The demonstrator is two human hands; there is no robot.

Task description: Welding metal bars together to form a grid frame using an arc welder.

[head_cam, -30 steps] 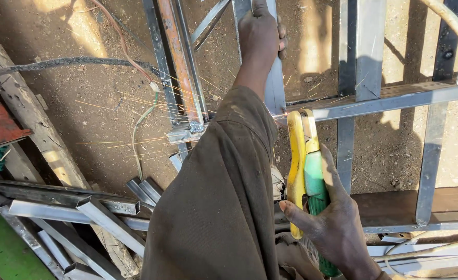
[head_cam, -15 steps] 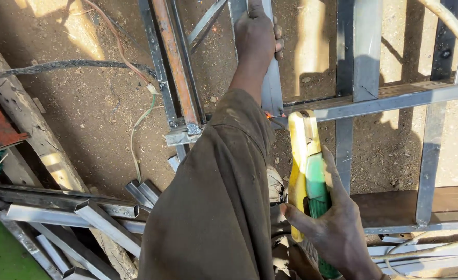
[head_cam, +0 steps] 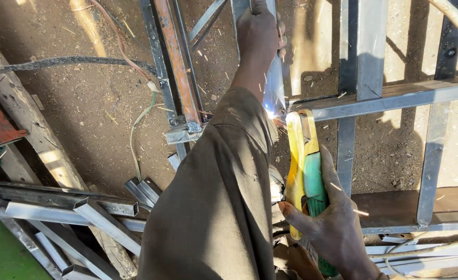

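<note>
The right hand (head_cam: 338, 228) has its fingers wrapped tight around a yellow and green welding holder (head_cam: 304, 166), low in the middle of the view. Its tip points up at a bright white spark (head_cam: 273, 111), where a shiny upright metal bar (head_cam: 275, 83) meets a flat grey metal crossbar (head_cam: 384, 98). The left hand (head_cam: 257, 33), in a long brown sleeve (head_cam: 218, 197), has its fingers closed around that upright bar near the top. Short square metal tubes (head_cam: 79, 207) lie on the brown dirt ground (head_cam: 84, 114) to the left.
</note>
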